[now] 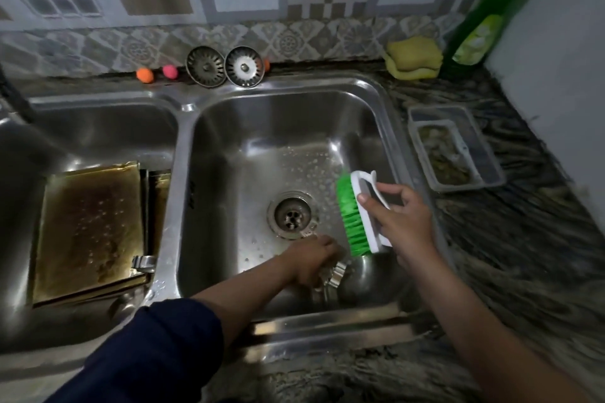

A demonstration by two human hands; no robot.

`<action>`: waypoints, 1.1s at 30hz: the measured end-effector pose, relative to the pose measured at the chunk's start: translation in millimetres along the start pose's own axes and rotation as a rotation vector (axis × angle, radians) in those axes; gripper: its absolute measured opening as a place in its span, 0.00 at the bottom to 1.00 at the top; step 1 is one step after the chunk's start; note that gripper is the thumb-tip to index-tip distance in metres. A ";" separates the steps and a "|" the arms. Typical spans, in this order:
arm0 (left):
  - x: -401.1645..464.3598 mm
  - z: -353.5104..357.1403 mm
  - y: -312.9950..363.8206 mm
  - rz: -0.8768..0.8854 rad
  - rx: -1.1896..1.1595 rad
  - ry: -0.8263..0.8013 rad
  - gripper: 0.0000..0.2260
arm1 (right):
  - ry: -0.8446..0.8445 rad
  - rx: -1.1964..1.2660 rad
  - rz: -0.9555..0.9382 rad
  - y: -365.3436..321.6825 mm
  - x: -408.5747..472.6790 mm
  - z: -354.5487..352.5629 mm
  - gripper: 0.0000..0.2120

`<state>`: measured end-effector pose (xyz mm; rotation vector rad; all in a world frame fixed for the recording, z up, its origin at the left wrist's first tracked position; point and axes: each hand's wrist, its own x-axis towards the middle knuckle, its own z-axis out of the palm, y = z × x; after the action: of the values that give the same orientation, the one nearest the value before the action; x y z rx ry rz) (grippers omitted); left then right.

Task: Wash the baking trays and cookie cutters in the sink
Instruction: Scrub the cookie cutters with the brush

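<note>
In the right basin of the steel sink (288, 114), my left hand (312, 258) is closed on a metal cookie cutter (337, 271) low near the front wall, just below the drain (292, 215). My right hand (397, 217) holds a white scrubbing brush (363, 206) with green bristles beside it, bristles facing left, slightly above the cutter. Stained brown baking trays (90, 232) lie stacked in the left basin, with a small metal cutter (144, 262) resting at their front right corner.
Two sink strainers (226, 66) lean against the back wall beside an orange ball (144, 74) and a pink ball (170, 71). A yellow sponge (413, 57) and green detergent bottle (481, 23) stand back right. A clear plastic container (453, 149) sits on the dark counter.
</note>
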<state>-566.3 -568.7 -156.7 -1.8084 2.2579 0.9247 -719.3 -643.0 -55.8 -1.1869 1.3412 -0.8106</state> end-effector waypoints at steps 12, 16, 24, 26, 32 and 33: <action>-17.2 -31.9 -15.9 -0.182 -0.685 0.379 0.24 | 0.276 -0.039 -0.376 -100.2 49.8 -68.8 0.16; -23.0 -45.9 -6.7 -0.214 -0.970 0.482 0.22 | 0.291 -0.363 -0.416 -107.0 84.6 -91.1 0.18; -35.2 -69.5 18.8 -0.224 -1.433 0.594 0.17 | 0.159 -0.653 -0.366 -72.6 107.5 -85.1 0.18; -39.9 -71.5 22.7 -0.226 -1.458 0.611 0.17 | 0.152 -0.680 -0.369 -70.2 109.0 -84.5 0.19; -51.2 -77.2 28.8 -0.226 -1.619 0.648 0.16 | 0.191 -0.549 -0.441 -100.7 82.3 -83.4 0.19; -52.0 -78.2 29.1 -0.229 -1.636 0.655 0.16 | 0.175 -0.488 -0.447 -106.4 71.1 -78.7 0.18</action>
<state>-555.7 -561.5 -59.2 -3.0577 1.0994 2.9136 -767.3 -751.5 36.4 -1.8814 1.4874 -0.9447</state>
